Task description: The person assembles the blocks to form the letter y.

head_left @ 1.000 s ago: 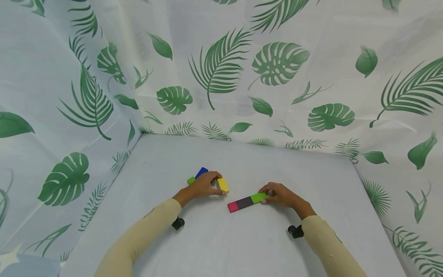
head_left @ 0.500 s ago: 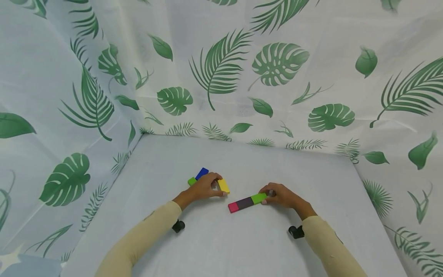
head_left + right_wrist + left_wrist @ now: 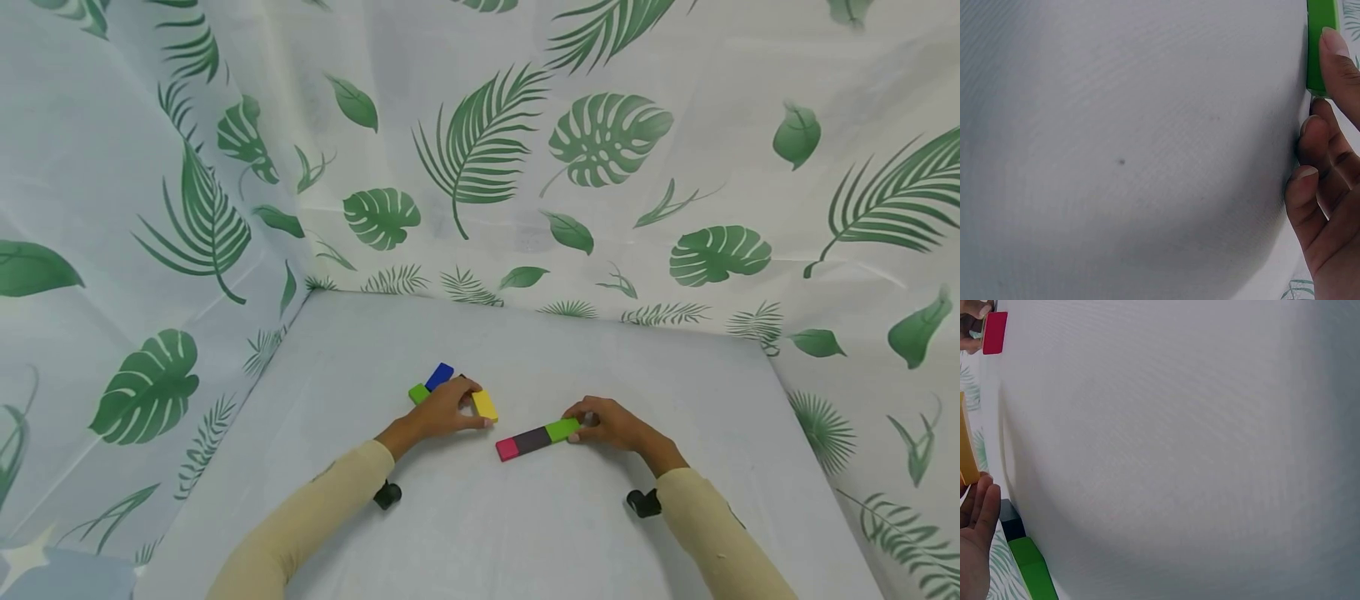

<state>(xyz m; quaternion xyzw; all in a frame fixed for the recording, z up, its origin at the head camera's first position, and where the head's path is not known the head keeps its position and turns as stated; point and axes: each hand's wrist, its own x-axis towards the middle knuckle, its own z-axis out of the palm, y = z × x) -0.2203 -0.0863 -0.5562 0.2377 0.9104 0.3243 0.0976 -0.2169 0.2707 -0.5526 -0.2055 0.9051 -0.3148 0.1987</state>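
Observation:
My left hand (image 3: 442, 411) pinches a yellow block (image 3: 485, 406) between thumb and fingers, left of the middle of the table. To its right lies a straight row of three blocks touching end to end: red-pink (image 3: 507, 449), dark grey (image 3: 531, 442) and green (image 3: 562, 429). My right hand (image 3: 611, 422) pinches the row's green end, its thumb (image 3: 1335, 47) on the block's side in the right wrist view. The left wrist view shows the yellow block (image 3: 966, 450) at the left edge, at the left fingertips. A gap separates it from the red-pink block (image 3: 994, 333).
Behind my left hand lie a blue block (image 3: 439, 377) and another green block (image 3: 418, 394), partly covered by the hand. A dark block (image 3: 1012, 522) touches that green one (image 3: 1034, 569) in the left wrist view. Leaf-printed curtains (image 3: 480, 142) border the white table (image 3: 480, 533).
My left hand has drawn very slightly nearer with the yellow block, so more of the blue and green blocks behind it shows. The right hand and the row stay put.

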